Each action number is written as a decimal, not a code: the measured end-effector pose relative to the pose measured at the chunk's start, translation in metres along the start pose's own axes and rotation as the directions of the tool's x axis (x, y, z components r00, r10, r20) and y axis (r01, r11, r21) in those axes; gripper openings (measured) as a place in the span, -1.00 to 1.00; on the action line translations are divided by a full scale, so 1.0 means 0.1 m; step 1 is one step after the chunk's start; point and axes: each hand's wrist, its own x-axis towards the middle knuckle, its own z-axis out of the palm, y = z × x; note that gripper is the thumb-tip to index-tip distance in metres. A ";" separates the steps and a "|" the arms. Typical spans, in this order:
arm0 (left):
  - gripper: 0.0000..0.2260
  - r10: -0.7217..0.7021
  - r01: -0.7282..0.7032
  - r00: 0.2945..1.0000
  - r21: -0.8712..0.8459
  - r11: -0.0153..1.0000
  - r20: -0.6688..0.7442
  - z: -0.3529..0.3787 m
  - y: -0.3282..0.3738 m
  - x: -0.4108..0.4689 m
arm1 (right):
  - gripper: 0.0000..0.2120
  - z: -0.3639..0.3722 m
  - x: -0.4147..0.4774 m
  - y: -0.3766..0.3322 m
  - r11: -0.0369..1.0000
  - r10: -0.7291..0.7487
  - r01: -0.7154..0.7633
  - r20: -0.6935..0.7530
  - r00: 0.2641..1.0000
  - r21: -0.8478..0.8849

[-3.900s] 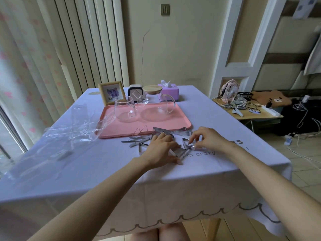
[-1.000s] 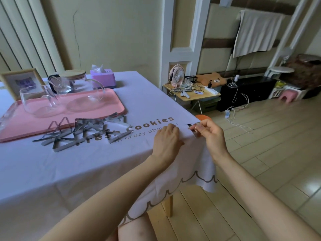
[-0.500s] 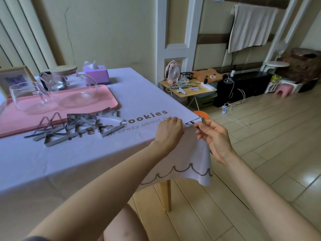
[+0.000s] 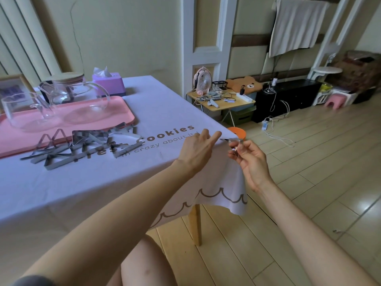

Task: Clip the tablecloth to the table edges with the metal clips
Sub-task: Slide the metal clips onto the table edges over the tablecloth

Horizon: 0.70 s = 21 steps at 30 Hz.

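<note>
Wood floor (image 4: 309,182) is taking up everything right of the hands and running back to a pale wall (image 4: 123,38). A white towel (image 4: 296,23) is hanging far behind the hands. A lilac tablecloth (image 4: 103,182) is covering the table, spreading left from the hands, with its scalloped hem drooping below them past one wooden leg (image 4: 196,223). A pink tray (image 4: 115,118) is sitting well left of the hands, carrying a glass teapot (image 4: 68,93) and a glass jug (image 4: 22,110). A purple tissue box (image 4: 109,83) is standing behind the tray. A low side table (image 4: 226,102) is standing beyond the hands, cluttered with cables and a small fan (image 4: 203,79). An orange stool (image 4: 237,132) is peeking out just past the corner of the cloth.

Spare clips (image 4: 82,147) are lying in a heap on the cloth left of the hands, in front of the tray.

Left hand (image 4: 198,150) is resting on the cloth at the table corner, fingers mostly straight and pressing down, the index finger reaching toward the corner. Right hand (image 4: 252,162) is hovering just off the corner, thumb and fingertips pinching one metal clip (image 4: 234,141) in a narrow grip. The clip's open end is meeting the cloth corner right beside the left fingertips. Cannot tell whether it is biting onto the edge yet.
</note>
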 end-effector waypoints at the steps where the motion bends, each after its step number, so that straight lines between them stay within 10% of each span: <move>1: -0.60 0.023 -0.023 1.000 0.004 1.000 -0.003 0.01 -0.01 0.00 | -0.83 -0.01 0.01 0.01 1.000 -0.001 0.001 -0.003 1.000 -0.002; 21: -0.63 0.072 -0.074 0.995 -0.032 0.997 -0.063 0.11 0.01 0.03 | -0.85 -0.04 -0.06 0.18 0.952 -0.031 0.007 -0.072 0.997 -0.307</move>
